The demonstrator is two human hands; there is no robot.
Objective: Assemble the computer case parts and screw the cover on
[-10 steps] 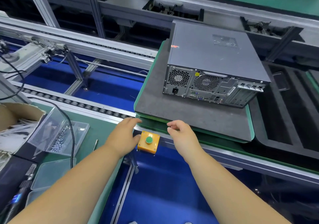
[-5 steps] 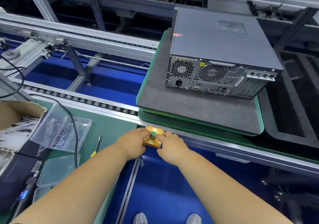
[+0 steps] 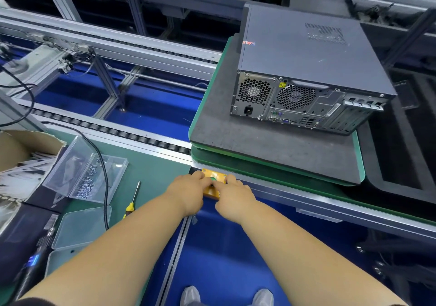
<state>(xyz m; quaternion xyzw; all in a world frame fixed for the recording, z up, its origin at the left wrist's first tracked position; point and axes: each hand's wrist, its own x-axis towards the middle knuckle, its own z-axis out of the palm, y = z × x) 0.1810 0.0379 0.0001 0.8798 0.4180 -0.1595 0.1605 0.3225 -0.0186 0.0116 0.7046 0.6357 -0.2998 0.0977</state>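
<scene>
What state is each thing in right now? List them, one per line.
computer case: closed, cover on, lying flat on the pallet.
pallet: on the conveyor, carrying the case.
yellow button box: both hands on it, green button mostly covered.
left hand: fingers resting on the box.
right hand: fingers resting on the box.
screw box: lid open, screws inside.
screwdriver: lying unused on the bench.

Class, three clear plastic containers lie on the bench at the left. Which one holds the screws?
The clear box with its lid raised, farthest from the person, beside the cardboard carton; small screws lie in it. The two flat trays nearer show none.
</scene>
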